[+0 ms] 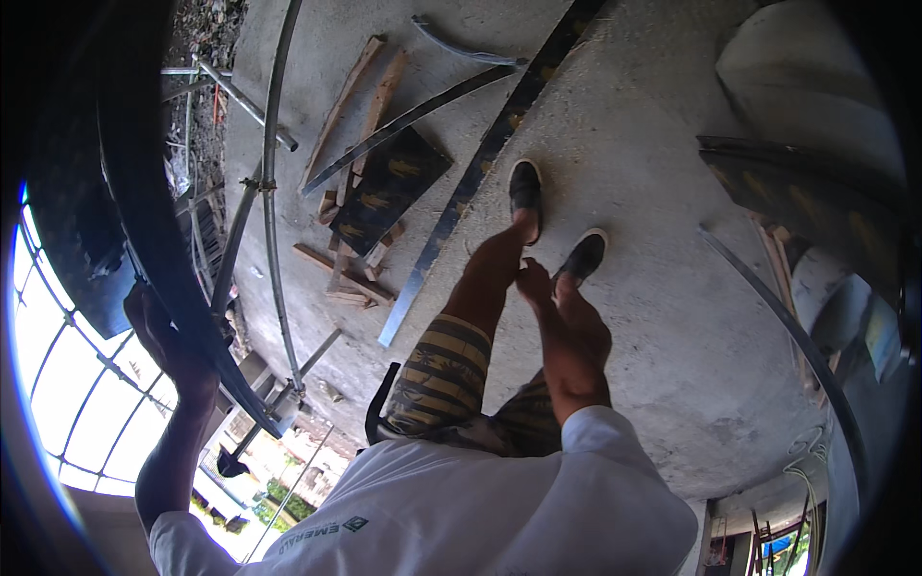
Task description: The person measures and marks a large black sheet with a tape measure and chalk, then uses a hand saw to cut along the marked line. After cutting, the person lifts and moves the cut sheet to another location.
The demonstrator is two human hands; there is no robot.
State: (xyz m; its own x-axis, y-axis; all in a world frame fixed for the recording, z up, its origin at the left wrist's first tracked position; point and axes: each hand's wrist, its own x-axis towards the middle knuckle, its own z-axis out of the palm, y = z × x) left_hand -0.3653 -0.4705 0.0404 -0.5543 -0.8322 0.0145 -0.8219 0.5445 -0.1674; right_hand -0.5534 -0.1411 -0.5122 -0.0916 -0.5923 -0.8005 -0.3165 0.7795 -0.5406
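My left hand [169,338] is raised at the left, its fingers closed on the edge of a dark, long panel [173,237], probably film-faced plywood, that runs up out of view. Shadow hides part of the fingers. My right hand [534,282] hangs low in front of my legs, away from the panel, with nothing seen in it; its fingers look loosely bent. A long narrow dark plywood strip [490,144] lies on the concrete floor before my feet. Left of it, a dark plywood offcut [389,187] rests on several short timber pieces [346,277].
Steel scaffold tubes [270,180] with clamps stand at the left, near a floor edge with rubble. A thin dark strip [410,119] crosses the timber. At the right are more dark panels [799,187] and a curved-looking strip [792,324]. Sawdust is scattered around the long strip.
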